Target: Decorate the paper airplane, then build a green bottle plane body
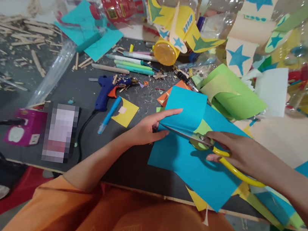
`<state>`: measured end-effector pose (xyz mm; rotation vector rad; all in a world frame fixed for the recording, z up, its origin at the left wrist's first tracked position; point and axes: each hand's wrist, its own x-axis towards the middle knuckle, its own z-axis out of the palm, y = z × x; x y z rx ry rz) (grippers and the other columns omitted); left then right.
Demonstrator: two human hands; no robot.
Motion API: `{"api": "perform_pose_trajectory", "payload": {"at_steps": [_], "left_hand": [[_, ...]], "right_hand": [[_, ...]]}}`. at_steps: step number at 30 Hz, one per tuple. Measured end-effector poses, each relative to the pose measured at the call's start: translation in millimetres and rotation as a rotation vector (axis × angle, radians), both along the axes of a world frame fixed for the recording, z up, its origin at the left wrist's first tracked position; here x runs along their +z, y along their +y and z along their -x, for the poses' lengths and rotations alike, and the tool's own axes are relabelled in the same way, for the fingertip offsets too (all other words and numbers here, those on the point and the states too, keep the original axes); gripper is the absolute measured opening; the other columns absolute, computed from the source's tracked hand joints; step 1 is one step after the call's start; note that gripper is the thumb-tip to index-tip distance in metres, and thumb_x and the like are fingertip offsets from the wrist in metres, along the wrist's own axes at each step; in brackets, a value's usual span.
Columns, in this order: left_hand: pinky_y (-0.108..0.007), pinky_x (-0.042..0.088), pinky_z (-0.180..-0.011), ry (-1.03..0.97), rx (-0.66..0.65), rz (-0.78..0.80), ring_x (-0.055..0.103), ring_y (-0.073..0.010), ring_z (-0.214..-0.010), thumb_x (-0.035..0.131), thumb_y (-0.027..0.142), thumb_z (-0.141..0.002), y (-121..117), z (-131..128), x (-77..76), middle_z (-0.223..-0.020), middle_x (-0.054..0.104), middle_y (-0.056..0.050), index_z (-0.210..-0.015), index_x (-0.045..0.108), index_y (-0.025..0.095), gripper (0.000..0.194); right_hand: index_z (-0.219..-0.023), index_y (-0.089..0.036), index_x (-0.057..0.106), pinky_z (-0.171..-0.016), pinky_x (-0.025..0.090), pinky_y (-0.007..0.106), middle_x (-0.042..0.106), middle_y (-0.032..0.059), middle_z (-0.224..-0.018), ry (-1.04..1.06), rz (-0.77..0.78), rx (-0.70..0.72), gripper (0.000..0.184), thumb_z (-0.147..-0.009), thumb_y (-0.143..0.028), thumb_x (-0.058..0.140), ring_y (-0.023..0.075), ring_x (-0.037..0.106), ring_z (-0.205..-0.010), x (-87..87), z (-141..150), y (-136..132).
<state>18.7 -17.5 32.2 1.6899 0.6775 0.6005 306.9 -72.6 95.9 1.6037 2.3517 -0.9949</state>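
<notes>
My left hand [152, 126] pinches the left edge of a blue paper piece [187, 107], its index finger lying along the top and its thumb below. My right hand [240, 154] grips yellow-handled scissors [224, 153]. The blades point left along the lower edge of that piece, their tips near my left thumb. Whether the piece is fully cut off cannot be seen. A larger blue sheet [193, 163] lies beneath on the table, with a light green paper piece [204, 127] partly behind the scissors.
A blue glue gun [104, 92] with a black cord lies left of my hands, by a blue marker [110, 115] and yellow paper [128, 112]. Wood sticks [19, 29] litter the far left. A yellow decorated bottle craft [173, 30] and rolled green paper [231, 92] stand behind.
</notes>
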Motion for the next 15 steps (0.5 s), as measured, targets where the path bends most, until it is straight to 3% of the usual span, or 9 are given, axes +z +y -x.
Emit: {"api": "perform_pose_trajectory", "payload": {"at_steps": [5, 9, 12, 15], "left_hand": [[-0.018, 0.026, -0.042, 0.036, -0.012, -0.032, 0.025, -0.0026, -0.048, 0.058, 0.035, -0.094, -1.0, -0.4, 1.0, -0.113, 0.068, -0.008, -0.147, 0.044, 0.028, 0.055], [-0.020, 0.024, -0.042, 0.058, -0.008, -0.058, 0.024, -0.0030, -0.049, 0.056, 0.039, -0.095, -0.9, 0.1, 2.8, -0.119, 0.067, -0.010, -0.146, 0.045, 0.027, 0.054], [-0.020, 0.023, -0.041, 0.054, 0.051, -0.054, 0.022, -0.0014, -0.047, 0.056, 0.043, -0.095, 2.6, 5.6, 2.8, -0.126, 0.064, -0.010, -0.145, 0.046, 0.028, 0.053], [-0.022, 0.022, -0.040, 0.067, 0.168, -0.061, 0.023, -0.0024, -0.045, 0.058, 0.045, -0.093, 7.0, 13.3, 1.4, -0.110, 0.068, -0.006, -0.145, 0.045, 0.030, 0.056]], "right_hand": [[-0.124, -0.023, 0.065, -0.055, 0.049, 0.033, 0.075, 0.0122, -0.094, 0.031, -0.033, 0.013, 0.073, -0.087, -0.078, 0.035, 0.0275, 0.070, -0.071, -1.9, 0.0, -2.4], [-0.121, -0.021, 0.066, -0.056, 0.051, 0.035, 0.075, 0.0151, -0.099, 0.006, -0.061, 0.027, 0.080, -0.087, -0.081, 0.026, 0.0305, 0.072, -0.075, 0.7, -1.7, -1.8], [-0.119, -0.020, 0.066, -0.058, 0.053, 0.037, 0.075, 0.0168, -0.102, -0.042, -0.093, -0.008, 0.085, -0.086, -0.083, 0.020, 0.0327, 0.072, -0.078, 3.3, -8.2, -4.3], [-0.119, -0.022, 0.064, -0.060, 0.054, 0.039, 0.074, 0.0171, -0.104, -0.125, -0.132, -0.124, 0.073, -0.088, -0.077, 0.027, 0.0338, 0.072, -0.080, 4.2, -18.8, -13.3]]}}
